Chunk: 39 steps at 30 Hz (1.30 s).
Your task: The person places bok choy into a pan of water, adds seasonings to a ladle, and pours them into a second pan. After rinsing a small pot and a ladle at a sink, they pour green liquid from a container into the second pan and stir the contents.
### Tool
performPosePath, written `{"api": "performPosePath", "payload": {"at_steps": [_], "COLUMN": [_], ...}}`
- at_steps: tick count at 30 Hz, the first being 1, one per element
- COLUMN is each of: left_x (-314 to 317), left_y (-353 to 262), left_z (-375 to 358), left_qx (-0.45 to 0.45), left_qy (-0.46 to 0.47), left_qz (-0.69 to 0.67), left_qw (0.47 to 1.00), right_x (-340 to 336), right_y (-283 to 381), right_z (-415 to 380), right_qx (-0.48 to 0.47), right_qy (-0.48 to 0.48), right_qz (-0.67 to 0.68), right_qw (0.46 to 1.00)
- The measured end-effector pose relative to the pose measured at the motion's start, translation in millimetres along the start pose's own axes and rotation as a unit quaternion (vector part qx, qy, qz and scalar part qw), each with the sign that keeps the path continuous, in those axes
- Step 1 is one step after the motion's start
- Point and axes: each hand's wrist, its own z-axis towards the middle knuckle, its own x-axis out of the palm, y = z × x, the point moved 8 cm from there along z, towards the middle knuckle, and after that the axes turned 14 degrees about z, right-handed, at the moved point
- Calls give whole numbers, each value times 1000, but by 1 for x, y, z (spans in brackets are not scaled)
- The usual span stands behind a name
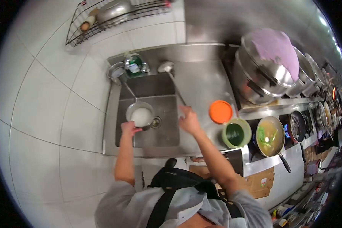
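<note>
While left hand [129,128] grips pot [129,111], ladle [178,89] slants away from right hand [189,121], closure unclear.

No readable text or labels anywhere

Right of the right hand [189,121] lies an orange lid [220,111], a pale green tub [248,132] just beside it; farther right sits a long-handled pan [283,137]. Farther ahead, a purple cloth [277,49] drapes a large steel pot [247,72]. Well beyond the left hand [129,128] is a wire rack [150,9].
</note>
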Motion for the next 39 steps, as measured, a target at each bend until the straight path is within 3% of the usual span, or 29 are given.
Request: {"api": "performPosePath", "payload": {"at_steps": [2,4,8,10,12,14,18,20,22,26,27,28,32,39], "left_x": [-3,-4,-5,1,12,19,39,49,67,115,126,141,205,362], "left_y": [-18,-21,-34,-39,-50,-59,-63,-65,-75,-48,-35,-22,45,176], "left_z": [-16,-7,-9,-15,-20,-34,-58,-92,-138,-221,-242,-264,-346,-523], "left_qx": [9,23,19,14,56,46,61,71,120,116,116,115,105,127], "left_qy": [-31,34,88,114,138,143,210,243,290,374,395,405,403,568], "left_qz": [48,39,60,68,129,155,200,214,233,219,230,238,282,290], "left_qw": [998,998,994,991,980,976,955,943,921,894,882,875,864,760], "right_x": [50,64,72,67,46,16,-41,-52,-62,-98,-114,-132,-175,-257], "right_y": [-86,-135,-160,-145,-91,-12,109,141,154,164,187,197,205,212], "right_z": [45,60,84,65,34,-24,-133,-183,-223,-303,-316,-342,-438,-600], "right_qx": [194,290,295,297,188,282,323,273,214,300,280,300,384,532], "right_qy": [24,72,69,83,8,56,104,70,55,64,58,21,64,-53], "right_qz": [-206,-306,-290,-259,-120,30,-34,-64,-140,-218,-225,-232,-210,-147], "right_qw": [959,904,908,915,975,957,940,957,965,927,931,925,897,832]}}
